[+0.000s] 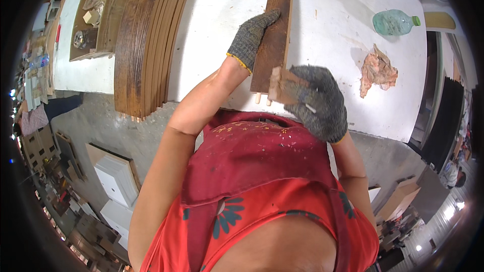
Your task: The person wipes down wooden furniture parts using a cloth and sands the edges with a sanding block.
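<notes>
A long dark-brown wooden board lies on the white table, its near end toward me with pale dowel pins sticking out. My left hand, in a grey knit glove with a yellow cuff, is closed on the board's left edge, with a fingertip on its top face. My right hand, gloved alike, grips a small worn brown block at the board's near right corner. I cannot tell whether the block is bare wood or wrapped. A small pale bit shows by the right fingers.
Several brown boards stand in a row on the left of the white table. Beyond them is a wooden box with small items. To the right lie a green-capped plastic bottle and a crumpled pinkish cloth. White panels rest on the floor.
</notes>
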`<state>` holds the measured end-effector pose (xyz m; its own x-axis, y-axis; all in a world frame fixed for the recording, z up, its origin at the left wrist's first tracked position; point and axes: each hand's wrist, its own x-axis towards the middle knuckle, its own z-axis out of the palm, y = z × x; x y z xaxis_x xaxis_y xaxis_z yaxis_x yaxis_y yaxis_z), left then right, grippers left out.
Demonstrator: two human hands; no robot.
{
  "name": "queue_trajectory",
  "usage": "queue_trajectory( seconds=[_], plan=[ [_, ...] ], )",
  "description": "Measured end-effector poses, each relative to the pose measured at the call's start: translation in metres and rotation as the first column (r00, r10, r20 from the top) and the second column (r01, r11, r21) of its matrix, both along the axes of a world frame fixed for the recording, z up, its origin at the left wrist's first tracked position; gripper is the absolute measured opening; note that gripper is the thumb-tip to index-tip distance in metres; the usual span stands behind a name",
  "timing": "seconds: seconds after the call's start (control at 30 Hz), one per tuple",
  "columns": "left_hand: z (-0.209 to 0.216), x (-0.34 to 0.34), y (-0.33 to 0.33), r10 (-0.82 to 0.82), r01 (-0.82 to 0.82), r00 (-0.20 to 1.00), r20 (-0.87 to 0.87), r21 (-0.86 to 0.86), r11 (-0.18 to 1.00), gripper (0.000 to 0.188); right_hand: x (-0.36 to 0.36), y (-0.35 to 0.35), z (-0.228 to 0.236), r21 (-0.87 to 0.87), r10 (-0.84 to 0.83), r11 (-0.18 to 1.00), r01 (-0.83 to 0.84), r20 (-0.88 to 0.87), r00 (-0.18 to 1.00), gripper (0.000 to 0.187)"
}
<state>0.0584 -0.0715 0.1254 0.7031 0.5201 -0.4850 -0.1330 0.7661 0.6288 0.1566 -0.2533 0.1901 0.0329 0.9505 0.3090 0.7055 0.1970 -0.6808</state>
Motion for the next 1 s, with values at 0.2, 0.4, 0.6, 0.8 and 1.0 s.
queue_trajectory(
  seconds=[0.2, 0.4, 0.6, 0.8, 1.0],
  plan=[
    [-0.025, -0.007, 0.001, -0.03, 0.015, 0.995, 0.096, 0.155, 0.988, 0.032, 0.045, 0.073, -0.045, 0.204, -0.174, 0.969, 0.136, 0.179, 0.968, 0.028],
    [-0.005, -0.006, -0.002, -0.041, 0.05, 0.998, -0.05, 0.206, 0.977, 0.033, 0.076, 0.092, -0.071, 0.128, -0.48, 0.876, 0.465, 0.139, 0.866, 0.034],
    [0.019, -0.006, -0.014, 0.041, -0.001, 0.969, 0.243, -0.164, 0.986, 0.054, 0.047, 0.031, -0.059, -0.196, -0.506, 0.853, 0.484, -0.539, 0.674, 0.039],
    [0.008, -0.006, -0.014, 0.028, 0.166, 0.829, 0.559, -0.294, 0.941, 0.055, 0.013, -0.004, -0.029, -0.036, -0.351, 0.925, 0.377, -0.459, 0.816, 0.039],
    [0.003, -0.002, -0.013, -0.006, 0.171, 0.853, 0.523, -0.266, 0.949, 0.05, -0.025, -0.001, 0.021, 0.033, -0.217, 0.976, 0.215, 0.083, 0.973, 0.049]
  ],
)
